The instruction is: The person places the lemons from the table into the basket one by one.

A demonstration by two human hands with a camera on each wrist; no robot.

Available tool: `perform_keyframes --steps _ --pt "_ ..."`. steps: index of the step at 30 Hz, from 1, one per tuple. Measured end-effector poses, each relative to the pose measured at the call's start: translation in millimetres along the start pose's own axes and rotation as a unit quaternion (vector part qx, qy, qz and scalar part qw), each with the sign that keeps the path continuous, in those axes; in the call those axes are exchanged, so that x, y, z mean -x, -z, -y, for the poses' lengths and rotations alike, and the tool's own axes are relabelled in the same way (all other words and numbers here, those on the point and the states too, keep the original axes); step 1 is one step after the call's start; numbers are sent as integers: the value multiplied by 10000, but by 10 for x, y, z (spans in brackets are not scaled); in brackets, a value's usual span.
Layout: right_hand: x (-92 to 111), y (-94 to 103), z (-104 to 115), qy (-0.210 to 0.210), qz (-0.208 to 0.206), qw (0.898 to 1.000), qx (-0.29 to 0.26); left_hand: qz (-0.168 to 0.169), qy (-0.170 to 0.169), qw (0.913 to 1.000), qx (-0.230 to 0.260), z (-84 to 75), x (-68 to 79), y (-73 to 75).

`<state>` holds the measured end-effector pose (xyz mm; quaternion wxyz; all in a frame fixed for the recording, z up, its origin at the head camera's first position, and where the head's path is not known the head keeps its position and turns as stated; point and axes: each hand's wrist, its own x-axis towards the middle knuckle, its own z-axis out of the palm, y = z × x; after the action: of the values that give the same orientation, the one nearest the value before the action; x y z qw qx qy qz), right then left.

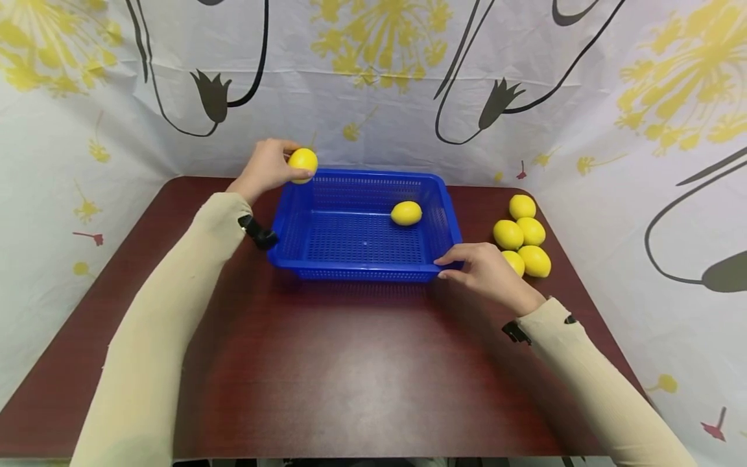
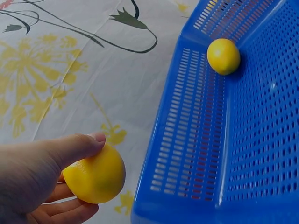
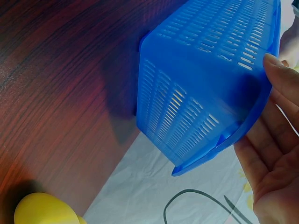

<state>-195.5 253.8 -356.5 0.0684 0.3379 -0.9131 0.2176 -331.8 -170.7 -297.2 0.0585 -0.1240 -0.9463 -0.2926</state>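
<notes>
My left hand [image 1: 270, 170] grips a yellow lemon [image 1: 303, 165] near the back left corner of a blue plastic basket [image 1: 362, 266]. In the left wrist view, thumb and fingers wrap this lemon [image 2: 97, 176], which is apart from the basket's wall [image 2: 163, 140]. Another lemon [image 1: 406, 213] lies inside the basket, toward its right side. The front right corner of the rim is pinched by my right hand [image 1: 487, 272]; in the right wrist view its thumb [image 3: 280, 74] and fingers lie on opposite sides of the rim.
Several lemons [image 1: 531, 231] lie grouped on the dark red wooden table [image 1: 362, 363] to the right of the basket, beyond my right hand. A white cloth [image 1: 373, 123] with yellow and grey flower prints hangs behind the table and along both sides.
</notes>
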Motion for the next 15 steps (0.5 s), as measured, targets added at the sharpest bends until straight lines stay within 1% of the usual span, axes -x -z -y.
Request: perform_keyframes --steps 6,15 --pt "3 -2 7 16 -1 10000 8 188 -3 9997 153 -158 -78 -109" --pt "4 -6 -11 36 -10 10000 -4 204 -36 9993 310 -338 -211 -263"
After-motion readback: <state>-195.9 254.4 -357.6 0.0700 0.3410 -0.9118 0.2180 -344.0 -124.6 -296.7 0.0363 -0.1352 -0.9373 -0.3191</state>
